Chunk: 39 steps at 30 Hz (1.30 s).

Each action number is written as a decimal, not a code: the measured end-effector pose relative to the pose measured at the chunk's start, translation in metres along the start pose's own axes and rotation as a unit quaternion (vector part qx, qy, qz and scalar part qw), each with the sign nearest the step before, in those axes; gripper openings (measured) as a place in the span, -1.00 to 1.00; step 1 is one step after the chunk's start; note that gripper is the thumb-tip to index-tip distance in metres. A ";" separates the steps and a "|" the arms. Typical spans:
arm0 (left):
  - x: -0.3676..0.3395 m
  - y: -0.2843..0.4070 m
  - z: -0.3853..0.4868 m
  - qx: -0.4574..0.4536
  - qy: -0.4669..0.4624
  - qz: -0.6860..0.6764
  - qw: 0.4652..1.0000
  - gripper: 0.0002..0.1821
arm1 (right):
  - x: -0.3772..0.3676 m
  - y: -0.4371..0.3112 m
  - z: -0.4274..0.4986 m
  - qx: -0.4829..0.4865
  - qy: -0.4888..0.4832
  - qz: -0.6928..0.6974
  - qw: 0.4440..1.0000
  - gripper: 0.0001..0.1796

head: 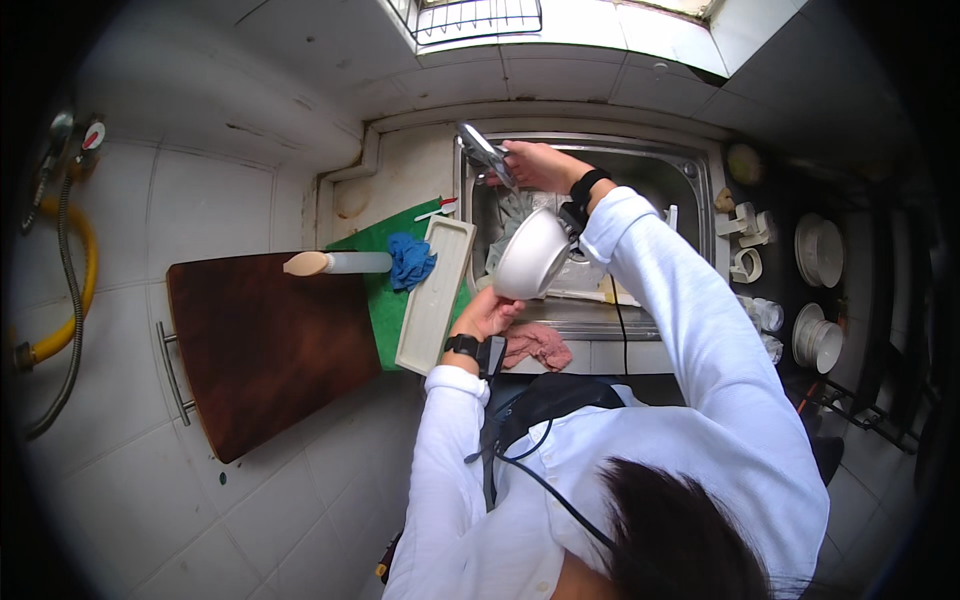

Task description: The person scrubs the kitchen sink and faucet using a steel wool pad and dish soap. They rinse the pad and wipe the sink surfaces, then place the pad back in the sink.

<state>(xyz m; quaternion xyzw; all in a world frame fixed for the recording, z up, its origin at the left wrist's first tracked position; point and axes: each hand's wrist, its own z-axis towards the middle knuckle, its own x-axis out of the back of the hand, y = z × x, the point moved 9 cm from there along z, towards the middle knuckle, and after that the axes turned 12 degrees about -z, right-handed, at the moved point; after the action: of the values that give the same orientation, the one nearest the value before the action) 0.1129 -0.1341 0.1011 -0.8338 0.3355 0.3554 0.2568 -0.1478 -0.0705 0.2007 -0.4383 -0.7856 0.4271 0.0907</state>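
My left hand (487, 315) grips a white bowl (529, 255) by its underside and rim. The bowl is tilted over the near left part of a stainless steel sink (697, 202). At the sink's far left corner, my right hand (544, 166) is on the chrome faucet (486, 154), its fingers partly hidden by the spout. The spout points down towards the bowl, whose inside is mostly turned out of view. A greyish cloth (511, 225) lies in the sink behind the bowl. A pink cloth (538, 346) rests on the front ledge near my left wrist.
Left of the sink are a long cream tray (435, 296), a blue cloth (411, 262), a bottle (352, 262) and a dark brown board (270, 345) with a metal handle. Stacked plates (819, 250), bowls (817, 337) and clear glasses (766, 313) stand on the right. A black cable (621, 322) crosses the sink's front edge.
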 end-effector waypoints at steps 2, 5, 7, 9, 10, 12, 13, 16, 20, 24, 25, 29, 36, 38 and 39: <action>0.000 -0.003 -0.015 0.010 -0.034 -0.024 0.999 -0.69 | -0.011 -0.001 0.003 0.027 -0.034 0.028 0.999 -0.34; 0.010 0.011 -0.052 -0.110 0.020 0.009 0.994 -0.70 | 0.004 0.023 -0.008 0.085 0.059 0.007 0.995 -0.32; 0.018 0.028 -0.092 -0.281 0.110 0.075 0.950 -0.70 | 0.029 0.041 -0.037 0.198 0.165 -0.037 0.966 -0.52; 0.021 0.037 -0.138 -0.394 0.201 0.176 0.879 -0.68 | 0.052 0.096 -0.081 0.241 0.258 -0.018 0.935 -0.72; 0.022 0.036 -0.153 -0.424 0.225 0.183 0.858 -0.64 | 0.063 0.141 -0.097 0.174 0.286 0.008 0.942 -0.79; 0.028 0.033 -0.180 -0.477 0.279 0.201 0.809 -0.55 | 0.094 0.214 -0.144 0.077 0.436 -0.044 0.896 -0.62; 0.032 0.031 -0.185 -0.494 0.289 0.195 0.796 -0.54 | 0.117 0.238 -0.173 0.013 0.544 -0.115 0.831 -0.41; 0.045 0.026 -0.201 -0.529 0.337 0.202 0.752 -0.49 | 0.172 0.253 -0.231 0.008 0.704 -0.206 0.679 -0.13; 0.064 0.020 -0.200 -0.522 0.369 0.184 0.747 -0.47 | 0.214 0.206 -0.220 0.198 0.614 -0.296 0.705 -0.14; 0.069 0.015 -0.196 -0.486 0.362 0.196 0.771 -0.50 | 0.222 0.184 -0.182 0.220 0.485 -0.264 0.804 -0.52; 0.070 0.011 -0.196 -0.482 0.343 0.167 0.789 -0.48 | 0.210 0.170 -0.183 0.270 0.491 -0.309 0.768 -0.56; 0.075 -0.012 -0.208 -0.458 0.324 0.112 0.820 -0.30 | 0.157 0.131 -0.165 0.335 0.475 -0.377 0.720 -0.65; 0.074 -0.062 -0.247 -0.488 0.319 0.136 0.801 -0.38 | 0.082 0.055 -0.067 0.362 0.339 -0.305 0.813 -0.77; 0.076 -0.077 -0.253 -0.483 0.324 0.134 0.802 -0.39 | 0.073 0.043 -0.031 0.318 0.331 -0.306 0.834 -0.73; 0.079 -0.085 -0.256 -0.483 0.330 0.128 0.801 -0.40 | 0.069 0.039 -0.015 0.302 0.329 -0.313 0.838 -0.71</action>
<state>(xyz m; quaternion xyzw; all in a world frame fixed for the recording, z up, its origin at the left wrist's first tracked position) 0.3247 -0.2798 0.2146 -0.8658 0.2885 0.2050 -0.3537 -0.1574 0.0012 0.1644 -0.2346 -0.6368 0.4231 0.6004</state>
